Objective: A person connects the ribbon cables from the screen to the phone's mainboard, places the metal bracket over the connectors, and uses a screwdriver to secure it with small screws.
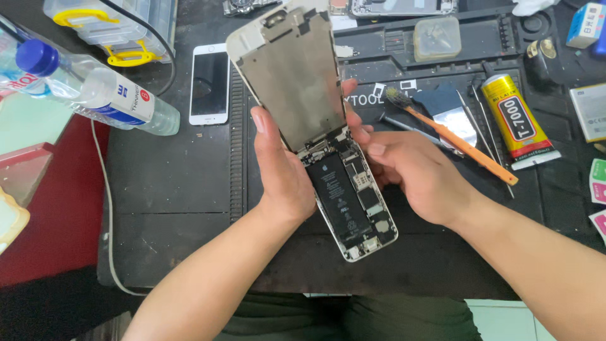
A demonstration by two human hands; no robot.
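An opened white smartphone is held over a black repair mat, its battery and circuit boards showing. Its screen panel is swung up and away from the body, metal back plate facing me, still joined at the top end. My left hand grips the phone's left side, thumb up along the panel's edge. My right hand holds the right side, fingers at the hinge where panel and body meet.
On the mat lie a second white phone, an orange-handled brush, tweezers, a yellow glue tube and a small clear box. A water bottle and a clear plastic case sit at left.
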